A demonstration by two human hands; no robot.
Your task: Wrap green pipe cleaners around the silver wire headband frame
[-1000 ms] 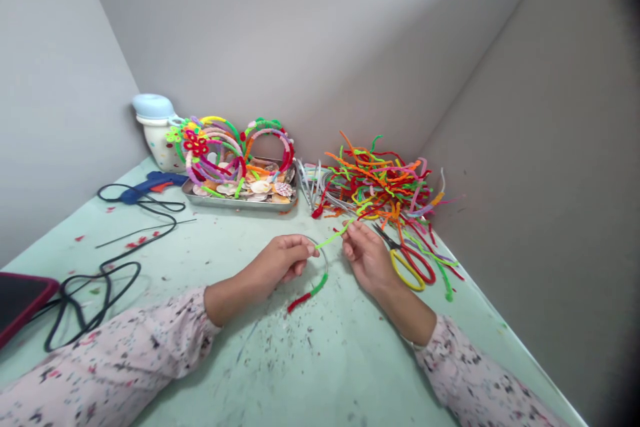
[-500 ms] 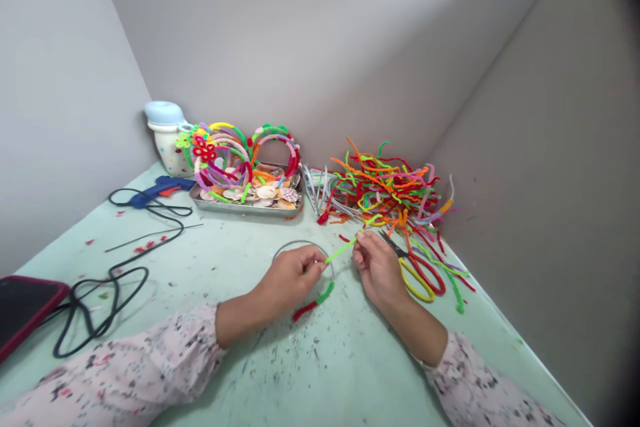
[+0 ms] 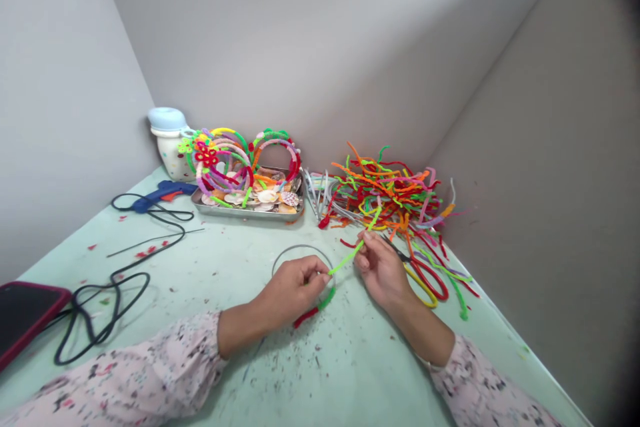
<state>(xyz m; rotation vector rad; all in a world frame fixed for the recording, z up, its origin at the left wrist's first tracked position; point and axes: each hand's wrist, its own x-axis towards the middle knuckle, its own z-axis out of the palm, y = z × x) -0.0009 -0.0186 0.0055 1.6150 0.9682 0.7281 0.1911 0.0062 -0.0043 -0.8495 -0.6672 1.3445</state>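
A lime-green pipe cleaner (image 3: 347, 259) stretches between my two hands. My left hand (image 3: 299, 285) pinches its near end, and my right hand (image 3: 379, 265) grips it farther along, with the free tip pointing up past the fingers. Behind and beneath my left hand is a thin grey wire hoop (image 3: 301, 247). Green and red fuzzy wrapping (image 3: 326, 299) covers its near right part; my fingers hide some of the hoop, and I cannot tell whether they touch it. Scissors (image 3: 434, 280) with red and yellow handles lie just right of my right hand, partly covered by it.
A metal tray (image 3: 250, 214) at the back holds shells and colourful wrapped headbands (image 3: 225, 167). A heap of pipe cleaners (image 3: 390, 187) lies to its right. On the left are a blue glue gun (image 3: 163, 193), a black cord (image 3: 117, 300), a phone (image 3: 30, 320) and a lidded cup (image 3: 173, 147).
The pipe cleaner's free tip beyond my right hand now points more steeply upward. My hands have hardly shifted, and the whole view has tilted slightly.
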